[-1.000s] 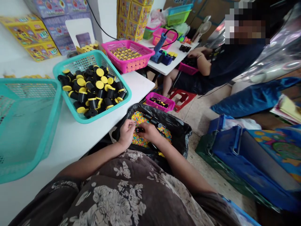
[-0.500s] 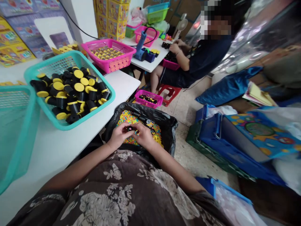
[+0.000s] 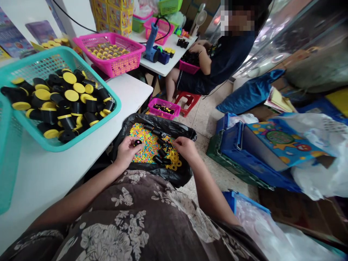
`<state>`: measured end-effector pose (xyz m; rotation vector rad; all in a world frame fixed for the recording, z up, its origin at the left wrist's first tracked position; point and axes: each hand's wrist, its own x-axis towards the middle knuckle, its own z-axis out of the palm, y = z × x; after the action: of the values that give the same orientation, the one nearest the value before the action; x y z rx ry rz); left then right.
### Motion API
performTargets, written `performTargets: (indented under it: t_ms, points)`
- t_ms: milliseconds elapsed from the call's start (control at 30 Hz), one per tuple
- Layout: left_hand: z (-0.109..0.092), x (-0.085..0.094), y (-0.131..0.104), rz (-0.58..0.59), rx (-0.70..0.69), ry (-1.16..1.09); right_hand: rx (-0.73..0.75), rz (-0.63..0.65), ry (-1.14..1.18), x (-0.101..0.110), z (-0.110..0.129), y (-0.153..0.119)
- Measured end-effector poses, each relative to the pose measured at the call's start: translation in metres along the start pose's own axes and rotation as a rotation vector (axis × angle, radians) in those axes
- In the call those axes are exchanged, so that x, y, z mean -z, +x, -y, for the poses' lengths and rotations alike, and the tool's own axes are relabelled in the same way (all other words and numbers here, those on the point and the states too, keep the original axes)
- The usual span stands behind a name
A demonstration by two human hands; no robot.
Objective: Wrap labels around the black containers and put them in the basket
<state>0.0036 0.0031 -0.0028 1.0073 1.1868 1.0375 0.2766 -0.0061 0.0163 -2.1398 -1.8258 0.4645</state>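
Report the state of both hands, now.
Left hand: closed, holding a small black canister.
Right hand: fingertips pinched together; whether anything is held cannot be told.

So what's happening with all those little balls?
The person's left hand holds a small black cylinder above tiny multicoloured balls in a container lined with black plastic. The right hand is over the container's other side, near yellow rings; whether it grips anything is unclear. Nearby, a co-worker in dark clothes has hands over a pink plastic basket.

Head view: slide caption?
Left hand holds a black cylinder over multicolored beads; right hand is near yellow rings.
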Motion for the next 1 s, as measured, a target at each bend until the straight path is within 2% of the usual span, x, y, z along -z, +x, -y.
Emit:
performTargets:
  t_ms: [67,167,267,333,467,533,600,667,733,767,800,867,933,1000]
  points:
    - [0.000,0.000,0.000,0.012,-0.010,0.003,0.001,0.054,-0.072,-0.004,0.007,-0.002]
    - [0.000,0.001,-0.001,0.031,-0.028,0.023,-0.004,0.209,-0.241,-0.005,0.013,-0.001]
    - [0.002,0.002,0.000,0.027,-0.054,0.039,-0.012,0.368,-0.337,-0.005,0.012,-0.003]
    - [0.003,0.001,0.000,0.027,-0.069,0.054,-0.017,0.418,-0.360,-0.006,0.011,-0.008]
    - [0.002,0.000,0.001,0.078,-0.061,0.038,-0.019,0.413,-0.371,-0.009,0.011,-0.019]
    - [0.001,-0.001,0.000,0.114,-0.038,0.022,-0.018,0.378,-0.358,-0.007,0.011,-0.021]
    - [0.001,-0.001,-0.001,0.142,-0.024,0.017,-0.031,0.282,-0.301,-0.003,0.010,-0.019]
    - [0.003,-0.001,-0.001,0.162,-0.031,0.023,-0.077,0.093,-0.081,0.000,0.013,-0.017]
    - [0.006,-0.001,-0.001,0.182,-0.052,0.036,-0.128,-0.081,0.345,-0.002,0.024,-0.016]
    - [0.007,-0.001,-0.001,0.194,-0.064,0.048,-0.138,-0.111,0.591,-0.005,0.034,-0.016]
    - [0.007,-0.002,-0.001,0.205,-0.074,0.061,-0.131,-0.089,0.811,-0.009,0.045,-0.016]
    - [0.006,-0.001,-0.002,0.221,-0.082,0.087,-0.095,0.036,1.130,-0.019,0.072,-0.018]
    - [0.003,-0.001,-0.003,0.239,-0.077,0.100,-0.063,0.145,1.267,-0.031,0.096,-0.021]
    - [0.001,-0.001,-0.004,0.257,-0.066,0.091,-0.050,0.161,1.307,-0.041,0.112,-0.022]
